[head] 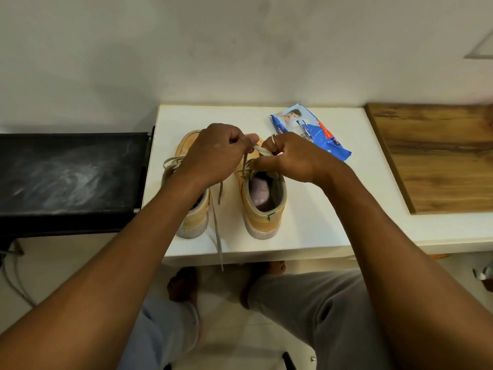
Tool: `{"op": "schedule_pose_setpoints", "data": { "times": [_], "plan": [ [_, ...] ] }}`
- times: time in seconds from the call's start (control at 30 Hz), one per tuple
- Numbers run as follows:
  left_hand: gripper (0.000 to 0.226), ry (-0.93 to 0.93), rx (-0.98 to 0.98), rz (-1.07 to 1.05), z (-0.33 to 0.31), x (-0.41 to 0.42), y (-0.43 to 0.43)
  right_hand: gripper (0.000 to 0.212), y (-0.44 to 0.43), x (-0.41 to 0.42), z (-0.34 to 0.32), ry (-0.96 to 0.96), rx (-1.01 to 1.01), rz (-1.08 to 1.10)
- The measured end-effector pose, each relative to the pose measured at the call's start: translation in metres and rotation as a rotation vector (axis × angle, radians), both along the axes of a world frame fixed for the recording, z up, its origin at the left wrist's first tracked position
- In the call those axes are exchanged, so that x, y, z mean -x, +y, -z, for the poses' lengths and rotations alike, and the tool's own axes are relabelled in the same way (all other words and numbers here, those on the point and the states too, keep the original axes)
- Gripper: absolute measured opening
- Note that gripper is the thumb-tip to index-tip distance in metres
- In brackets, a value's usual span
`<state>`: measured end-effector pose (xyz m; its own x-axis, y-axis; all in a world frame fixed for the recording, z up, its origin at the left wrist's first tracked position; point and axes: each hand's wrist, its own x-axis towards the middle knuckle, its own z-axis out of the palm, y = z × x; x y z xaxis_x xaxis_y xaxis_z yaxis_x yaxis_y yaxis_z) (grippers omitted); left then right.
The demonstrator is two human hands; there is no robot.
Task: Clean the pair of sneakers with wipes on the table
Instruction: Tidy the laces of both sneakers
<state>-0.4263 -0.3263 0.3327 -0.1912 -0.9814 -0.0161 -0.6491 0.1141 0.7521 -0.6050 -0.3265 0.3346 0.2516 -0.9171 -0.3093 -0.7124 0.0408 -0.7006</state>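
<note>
Two tan sneakers stand side by side on the white table (306, 231), heels toward me. My left hand (213, 153) hovers over the left sneaker (193, 220) and pinches the grey lace (219, 236) of the right sneaker (264, 217). That lace trails down past the table's front edge. My right hand (290, 158), a ring on one finger, pinches the same lace above the right sneaker's tongue. A blue pack of wipes (312, 129) lies behind the right hand, near the back of the table.
A wooden board (440, 156) lies on the right part of the table. A black bench (69, 177) stands left of the table. A wall rises right behind. My knees and bare feet are under the table's front edge, on a tiled floor.
</note>
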Motion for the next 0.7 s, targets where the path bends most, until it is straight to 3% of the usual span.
{"op": "schedule_pose_setpoints", "data": {
  "times": [0.23, 0.5, 0.7],
  "plan": [
    [0.043, -0.023, 0.040, -0.047, 0.004, 0.005, 0.000, 0.044, -0.005, 0.006, 0.005, 0.074, 0.214, 0.033],
    [0.042, -0.070, 0.018, -0.078, 0.004, 0.007, 0.002, 0.038, -0.004, 0.017, 0.000, 0.037, 0.222, 0.114],
    [0.047, -0.379, -0.077, -0.087, 0.011, -0.012, -0.003, 0.028, -0.003, 0.040, -0.002, 0.084, 0.051, 0.180]
  ]
}}
